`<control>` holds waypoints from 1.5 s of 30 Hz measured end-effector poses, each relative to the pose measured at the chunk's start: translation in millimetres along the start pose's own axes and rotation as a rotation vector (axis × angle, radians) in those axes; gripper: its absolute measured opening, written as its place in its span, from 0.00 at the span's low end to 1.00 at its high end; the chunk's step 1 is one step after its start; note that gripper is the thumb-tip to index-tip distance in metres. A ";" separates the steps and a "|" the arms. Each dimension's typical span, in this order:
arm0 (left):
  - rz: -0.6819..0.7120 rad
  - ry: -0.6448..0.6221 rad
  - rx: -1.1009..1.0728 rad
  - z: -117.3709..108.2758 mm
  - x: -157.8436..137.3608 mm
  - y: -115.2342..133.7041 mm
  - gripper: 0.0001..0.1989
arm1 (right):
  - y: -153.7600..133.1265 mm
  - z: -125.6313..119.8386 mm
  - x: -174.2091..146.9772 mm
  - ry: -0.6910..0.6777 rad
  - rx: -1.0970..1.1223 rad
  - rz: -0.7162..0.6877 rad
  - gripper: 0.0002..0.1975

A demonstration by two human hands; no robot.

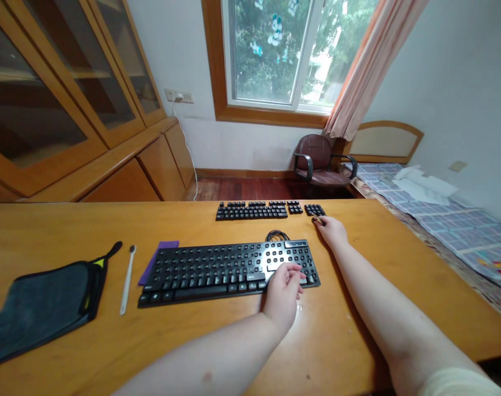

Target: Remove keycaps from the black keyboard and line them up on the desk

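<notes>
A black keyboard (204,268) lies on the wooden table, most of its upper rows bare of caps, while caps remain along its bottom row. My left hand (282,294) rests at the keyboard's lower right part, fingers curled and closed; what they hold, if anything, is hidden. Farther off, my right hand (333,232) reaches to the far side with its fingers pinched on a small black keycap (315,220). Just beyond it is a block of number-pad keycaps (314,209). Loose keycaps (252,212) are laid out in rows left of that block.
A coiled black cable (277,235) sits behind the keyboard, and a purple cloth (154,264) shows under its left end. A white toothbrush (127,280) and a grey cloth pouch (52,302) lie to the left. Past the table's far edge (110,203) stands a brown chair (316,159).
</notes>
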State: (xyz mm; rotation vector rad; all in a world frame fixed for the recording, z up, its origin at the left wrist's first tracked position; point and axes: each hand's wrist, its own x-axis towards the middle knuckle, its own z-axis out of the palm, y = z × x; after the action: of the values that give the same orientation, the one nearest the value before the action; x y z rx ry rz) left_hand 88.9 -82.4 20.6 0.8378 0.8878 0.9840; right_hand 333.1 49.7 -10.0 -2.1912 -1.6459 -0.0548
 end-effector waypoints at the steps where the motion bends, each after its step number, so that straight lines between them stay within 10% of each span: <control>1: -0.003 0.000 0.000 0.0 -0.4 0.3 0.08 | 0.5 0.2 0.9 0.004 -0.002 0.005 0.16; 45: -0.006 0.013 0.025 -1.2 -2.3 1.0 0.06 | -11.8 -16.3 -8.5 -0.076 -0.105 0.023 0.17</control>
State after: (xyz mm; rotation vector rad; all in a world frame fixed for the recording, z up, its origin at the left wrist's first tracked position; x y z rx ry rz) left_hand 86.8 -83.9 21.5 0.8506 0.9147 0.9757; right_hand 322.9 39.2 6.1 -2.3171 -1.6936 -0.0533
